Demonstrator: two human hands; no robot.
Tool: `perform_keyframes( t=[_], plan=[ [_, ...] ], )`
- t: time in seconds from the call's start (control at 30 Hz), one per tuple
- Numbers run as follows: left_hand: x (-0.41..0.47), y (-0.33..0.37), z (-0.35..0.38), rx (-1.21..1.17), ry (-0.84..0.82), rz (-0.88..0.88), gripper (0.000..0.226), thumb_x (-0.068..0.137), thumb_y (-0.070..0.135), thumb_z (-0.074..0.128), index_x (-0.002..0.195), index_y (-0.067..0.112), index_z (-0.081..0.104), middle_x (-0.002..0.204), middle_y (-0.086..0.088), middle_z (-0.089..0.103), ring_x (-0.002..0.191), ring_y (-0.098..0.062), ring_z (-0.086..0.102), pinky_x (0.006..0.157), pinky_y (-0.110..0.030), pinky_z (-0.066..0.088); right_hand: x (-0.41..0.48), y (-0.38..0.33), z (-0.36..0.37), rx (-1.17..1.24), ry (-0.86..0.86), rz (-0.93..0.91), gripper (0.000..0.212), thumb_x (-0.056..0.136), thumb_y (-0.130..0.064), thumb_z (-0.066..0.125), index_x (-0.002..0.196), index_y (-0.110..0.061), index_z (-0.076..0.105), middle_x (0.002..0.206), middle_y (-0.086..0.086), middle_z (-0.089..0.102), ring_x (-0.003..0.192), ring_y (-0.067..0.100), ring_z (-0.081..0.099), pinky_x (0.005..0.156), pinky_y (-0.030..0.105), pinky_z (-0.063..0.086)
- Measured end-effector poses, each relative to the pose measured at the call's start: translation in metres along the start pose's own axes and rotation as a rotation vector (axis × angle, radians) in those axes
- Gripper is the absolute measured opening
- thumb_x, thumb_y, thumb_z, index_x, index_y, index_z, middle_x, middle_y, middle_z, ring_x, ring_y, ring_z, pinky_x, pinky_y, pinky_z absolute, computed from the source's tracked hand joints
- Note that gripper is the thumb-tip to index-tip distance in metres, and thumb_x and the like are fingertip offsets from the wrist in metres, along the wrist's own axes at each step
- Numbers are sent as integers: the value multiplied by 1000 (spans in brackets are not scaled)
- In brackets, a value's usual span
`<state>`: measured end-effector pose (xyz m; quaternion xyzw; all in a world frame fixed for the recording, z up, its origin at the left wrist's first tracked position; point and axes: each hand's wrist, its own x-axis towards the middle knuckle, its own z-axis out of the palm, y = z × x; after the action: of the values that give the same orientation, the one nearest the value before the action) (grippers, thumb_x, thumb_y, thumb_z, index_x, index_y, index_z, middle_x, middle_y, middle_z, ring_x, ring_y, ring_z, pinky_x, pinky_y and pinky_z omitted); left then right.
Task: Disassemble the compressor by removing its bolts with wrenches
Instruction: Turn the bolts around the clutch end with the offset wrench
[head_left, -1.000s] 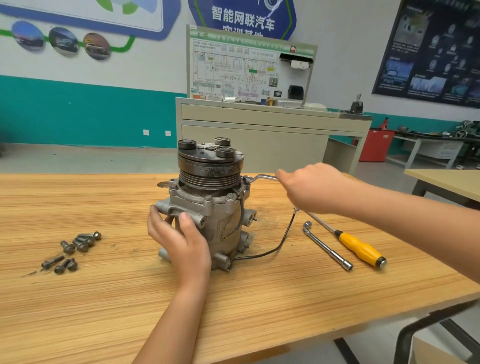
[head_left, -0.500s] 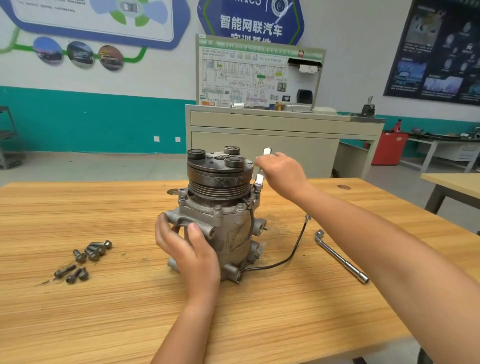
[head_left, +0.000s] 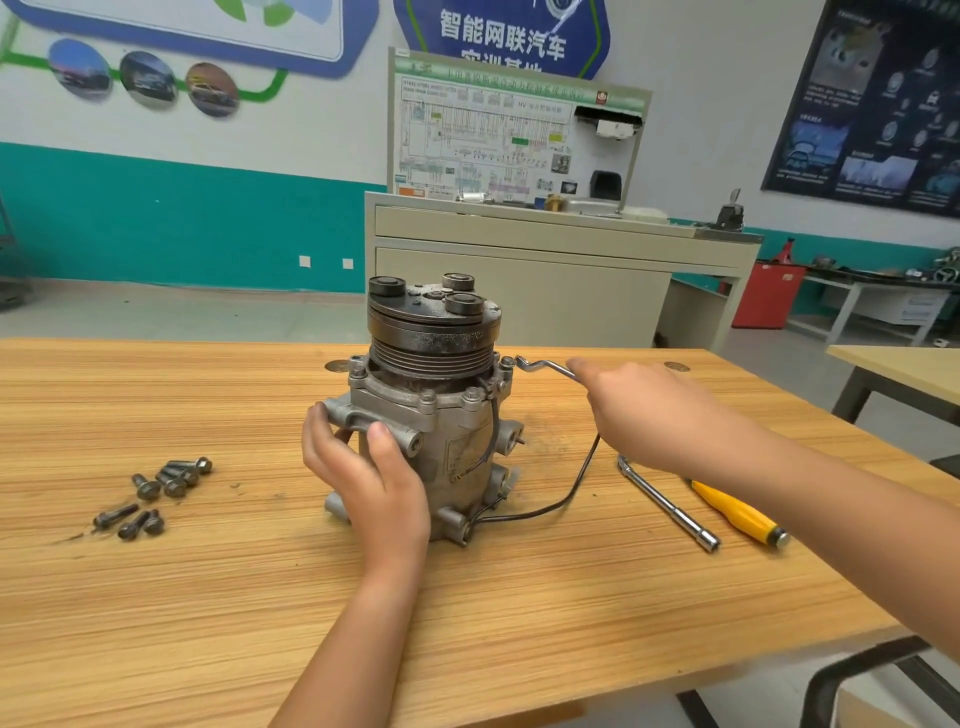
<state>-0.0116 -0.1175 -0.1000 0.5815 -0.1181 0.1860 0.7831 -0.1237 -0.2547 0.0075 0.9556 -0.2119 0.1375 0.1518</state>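
Note:
A grey metal compressor (head_left: 441, 415) stands upright on the wooden table (head_left: 208, 597), its black pulley on top. My left hand (head_left: 363, 467) grips its near-left side, thumb over a mounting lug. My right hand (head_left: 660, 410) holds the handle of a thin offset wrench (head_left: 540, 366). The wrench head sits on a bolt at the compressor's upper right flange. More bolts stand around the flange rim. A black wire loops from the compressor's right side over the table.
Several removed bolts (head_left: 156, 493) lie in a loose group on the table's left. An L-shaped socket wrench (head_left: 670, 504) and a yellow-handled screwdriver (head_left: 737, 514) lie right of the compressor, partly under my right forearm. A beige cabinet (head_left: 545, 270) stands behind the table.
My right hand has swung the wrench from upright beside the pulley back out to the right, level with the flange. My left hand keeps its hold on the compressor.

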Motion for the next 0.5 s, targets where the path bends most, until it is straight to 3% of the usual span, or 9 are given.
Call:
perform_keyframes(
  t=[0.27,0.5],
  plan=[
    [0,-1,1,-2,5,-5,69,85,36,31,145,4,18,142,3,15,129,-2,18,114,-36,23,3,2,-3,-23,40,13,50,88,-3,37,133,-24,37,62,-3,42,53,11,37,40,25,25],
    [0,1,1,7,-1,-15,69,86,36,32,145,3,19,147,-4,15,138,-20,23,112,-46,26,2,1,-6,3,-7,23,41,92,-8,38,130,-23,40,65,-4,44,56,10,40,42,25,27]
  ],
)
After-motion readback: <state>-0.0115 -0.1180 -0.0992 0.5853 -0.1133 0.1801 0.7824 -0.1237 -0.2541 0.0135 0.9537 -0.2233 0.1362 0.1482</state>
